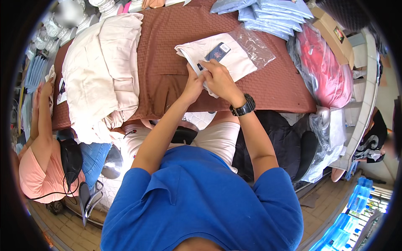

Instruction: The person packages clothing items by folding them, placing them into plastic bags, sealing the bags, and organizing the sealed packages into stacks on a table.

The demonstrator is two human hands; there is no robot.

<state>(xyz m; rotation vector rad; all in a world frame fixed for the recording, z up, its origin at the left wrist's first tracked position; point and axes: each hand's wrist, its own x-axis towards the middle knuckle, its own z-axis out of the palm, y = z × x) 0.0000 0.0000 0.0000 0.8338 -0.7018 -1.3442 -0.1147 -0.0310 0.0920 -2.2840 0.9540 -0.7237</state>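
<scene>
Head view: clamping fingers of left hand (194, 86) on folded cream garment (238, 63); bending right hand (220, 82) over its dark label (199, 66), cannot tell if pinching.

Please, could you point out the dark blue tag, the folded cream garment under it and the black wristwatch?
Dark blue tag (218, 52): head view, middle of its face.
Folded cream garment (238, 62): head view, bare cloth right of the tag.
Black wristwatch (240, 110): head view, on its strap.
</scene>
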